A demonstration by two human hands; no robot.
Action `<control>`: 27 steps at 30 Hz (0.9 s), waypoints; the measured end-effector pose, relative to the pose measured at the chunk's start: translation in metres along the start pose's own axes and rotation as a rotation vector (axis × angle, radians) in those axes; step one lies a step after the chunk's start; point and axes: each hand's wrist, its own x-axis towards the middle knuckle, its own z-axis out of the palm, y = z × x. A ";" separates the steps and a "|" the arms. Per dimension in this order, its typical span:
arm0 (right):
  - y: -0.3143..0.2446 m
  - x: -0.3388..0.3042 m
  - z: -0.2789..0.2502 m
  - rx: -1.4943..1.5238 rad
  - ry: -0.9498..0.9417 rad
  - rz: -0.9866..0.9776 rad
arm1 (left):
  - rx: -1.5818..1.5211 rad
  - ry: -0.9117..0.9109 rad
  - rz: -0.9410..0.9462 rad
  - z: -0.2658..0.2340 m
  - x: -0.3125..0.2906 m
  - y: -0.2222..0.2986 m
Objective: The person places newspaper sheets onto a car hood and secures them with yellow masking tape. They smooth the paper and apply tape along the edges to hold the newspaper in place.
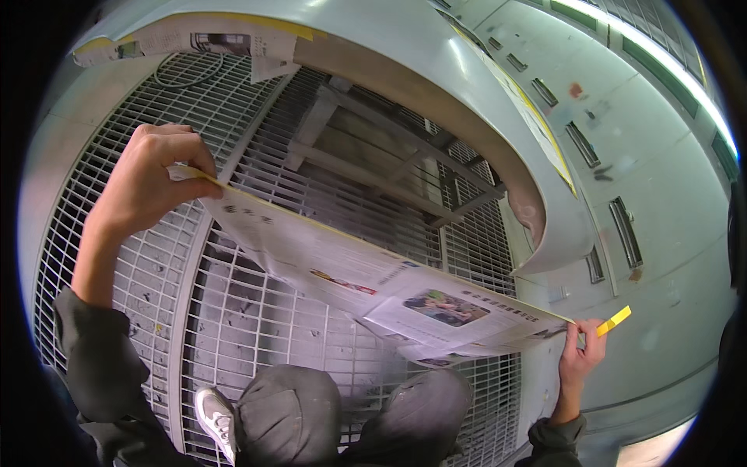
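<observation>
A sheet of newspaper point(350, 272) is stretched between my two hands, slanting down to the right. Yellow masking tape runs along its upper edge. My left hand point(159, 167) pinches the upper left corner between thumb and fingers. At the other end, my right hand point(583, 354) grips the sheet's right corner, and a short tail of yellow tape point(616, 320) sticks out past the fingers. Beyond the sheet curves a light grey panel point(436, 62), like part of a vehicle body. More newspaper point(167, 40) is taped along its left edge with yellow tape. The sheet appears apart from the panel.
A metal grating floor point(288, 323) lies under me, with my knees and one light shoe point(216, 420) at the bottom. A dark frame stand point(389, 156) stands within the panel's curve. On the right is a pale wall point(661, 257) with slotted fittings. A hose or cable lies coiled at upper left.
</observation>
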 end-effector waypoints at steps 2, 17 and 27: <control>0.010 -0.013 -0.003 -0.011 -0.027 0.031 | -0.109 0.087 -0.033 0.001 0.005 -0.007; 0.040 -0.031 -0.087 -0.400 0.012 -0.040 | -0.445 0.570 -0.132 -0.010 0.052 -0.010; 0.090 -0.060 -0.050 -0.129 0.018 0.310 | -0.403 0.892 -0.083 0.026 0.077 0.022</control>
